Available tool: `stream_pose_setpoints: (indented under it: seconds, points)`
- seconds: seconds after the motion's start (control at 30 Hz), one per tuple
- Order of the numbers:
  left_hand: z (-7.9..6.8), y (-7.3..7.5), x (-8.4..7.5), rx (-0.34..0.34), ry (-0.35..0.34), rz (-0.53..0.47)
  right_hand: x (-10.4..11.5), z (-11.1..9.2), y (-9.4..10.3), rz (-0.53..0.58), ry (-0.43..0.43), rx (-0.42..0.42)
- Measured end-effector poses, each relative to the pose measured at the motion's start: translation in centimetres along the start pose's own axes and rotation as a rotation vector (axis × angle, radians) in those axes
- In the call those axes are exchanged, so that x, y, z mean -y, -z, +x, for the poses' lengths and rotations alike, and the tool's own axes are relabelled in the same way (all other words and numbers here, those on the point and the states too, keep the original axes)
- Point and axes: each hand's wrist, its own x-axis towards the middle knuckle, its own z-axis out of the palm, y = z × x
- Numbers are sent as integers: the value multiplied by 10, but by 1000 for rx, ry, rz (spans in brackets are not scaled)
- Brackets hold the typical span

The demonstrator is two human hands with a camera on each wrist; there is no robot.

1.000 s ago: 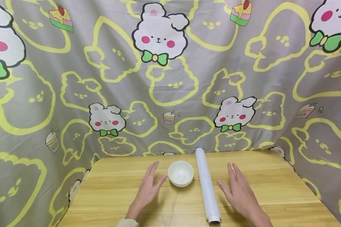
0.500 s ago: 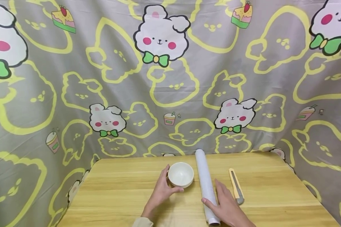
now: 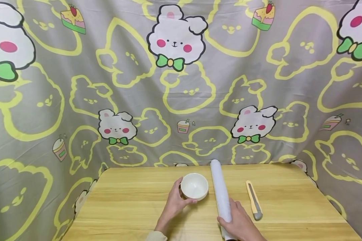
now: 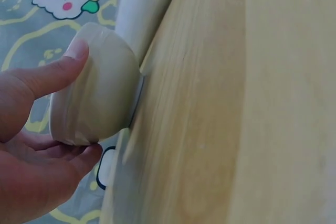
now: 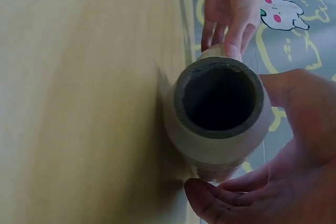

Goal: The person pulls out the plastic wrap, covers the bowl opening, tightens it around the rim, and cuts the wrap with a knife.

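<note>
A small white bowl [image 3: 194, 186] stands near the middle of the wooden table. My left hand [image 3: 174, 203] holds it from its left side, thumb at the near rim and fingers around the far side. The left wrist view shows the thumb and fingertips on either side of the bowl [image 4: 102, 85]. Just right of the bowl lies a long roll of plastic wrap [image 3: 220, 187], running front to back. My right hand [image 3: 241, 219] grips its near end, thumb on the left and fingers on the right. In the right wrist view, the hollow core of the roll [image 5: 181, 129] faces the camera.
A yellow box cutter [image 3: 253, 201] with a grey end lies on the table [image 3: 126, 201] to the right of the roll. A grey curtain [image 3: 138, 90] with cartoon animals hangs behind the table and along both sides.
My left hand has moved right and taken hold of the bowl. My right hand has moved left onto the roll and grips it, uncovering the box cutter.
</note>
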Motion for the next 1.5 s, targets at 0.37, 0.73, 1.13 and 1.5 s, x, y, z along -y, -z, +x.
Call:
stream_pose_setpoints:
  seconds: [0.37,0.73,1.13,1.5]
  points:
    - [-1,12,-2,105,5,-80,-18,7,23,57,41,116]
    - [-2,24,-7,241,-12,-122,-35,17,44,88,214,259]
    - [-9,29,-3,337,-3,-122,-36,59,43,79,315,288]
    - [-8,27,-4,375,-2,-204,-29,108,38,-16,376,275]
